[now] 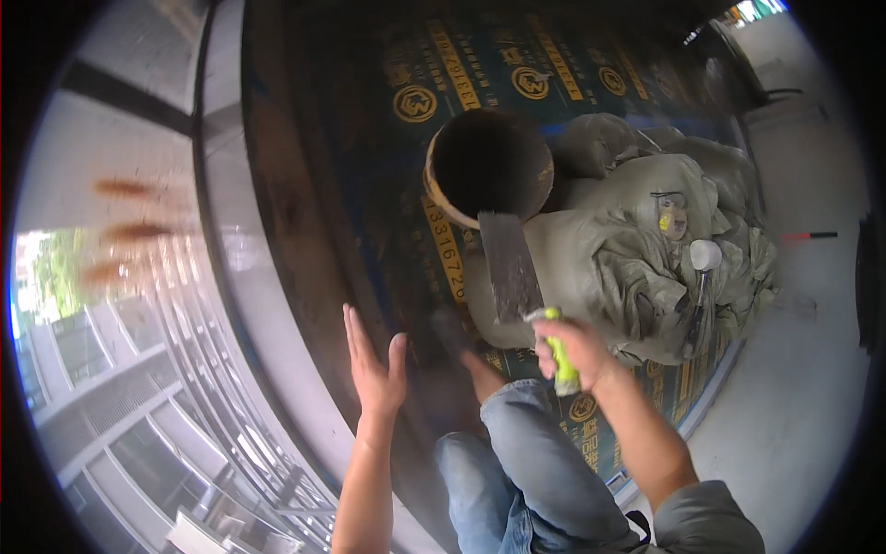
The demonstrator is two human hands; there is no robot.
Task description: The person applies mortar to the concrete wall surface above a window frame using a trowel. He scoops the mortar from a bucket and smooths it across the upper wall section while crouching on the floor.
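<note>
My right hand (pixel 581 353) is closed around the yellow-green handle of a plastering trowel (pixel 510 266). Its flat grey steel blade points away from me, with the far end just in front of the rim of a round bucket (pixel 437 196). Whether blade and rim touch, I cannot tell. The bucket's inside is dark, so its contents do not show. Over on the left, my left hand (pixel 377 369) is raised with straight fingers and the thumb apart, holding nothing. Right of the trowel lie bulky grey-green woven sacks (pixel 577 268).
On the sacks rest a white-headed mallet (pixel 705 257) and a small clear packet with a yellow label (pixel 672 220). Dark green printed sheeting (pixel 397 157) covers the floor. A pale ledge (pixel 268 305) and railings run along the left. A red-and-black stick (pixel 812 235) lies far right.
</note>
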